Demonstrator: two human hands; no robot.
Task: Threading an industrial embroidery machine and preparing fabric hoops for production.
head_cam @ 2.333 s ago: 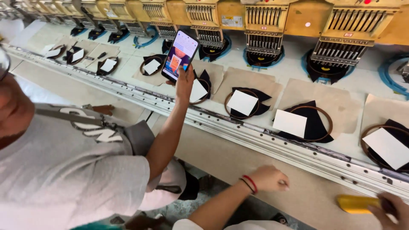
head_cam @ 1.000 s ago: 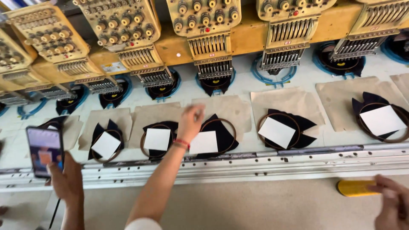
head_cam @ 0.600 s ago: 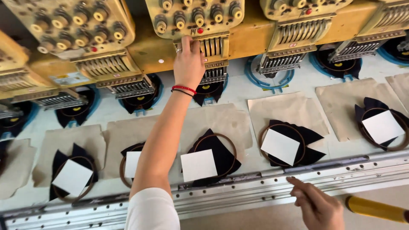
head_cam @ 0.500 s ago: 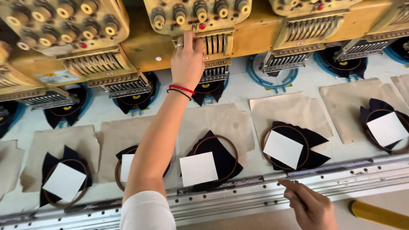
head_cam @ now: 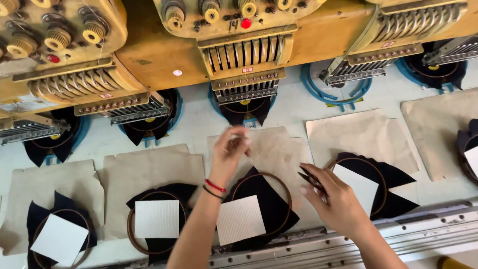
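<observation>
At twelve o'clock, under the embroidery head (head_cam: 239, 50) | my left hand (head_cam: 230, 152) pinches thread, I judge | right hand (head_cam: 334, 199) grips dark snips (head_cam: 309, 178) | hooped navy fabric (head_cam: 259, 211) at six o'clock carries its white backing square (head_cam: 240, 219); stitching not begun.

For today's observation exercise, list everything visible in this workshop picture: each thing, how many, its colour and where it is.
Embroidery heads: four or so, yellow, along the top.
Hoops with dark fabric: about five, along the bottom, on the pale table.
White squares: five showing, one on each hoop.
Brown paper sheets: several, behind the hoops.
Metal rail: one, silver, bottom edge.
Snips: dark, in the right hand.
Left hand: over the middle sheet, bracelets at the wrist.
Right hand: beside the middle hoop.
</observation>
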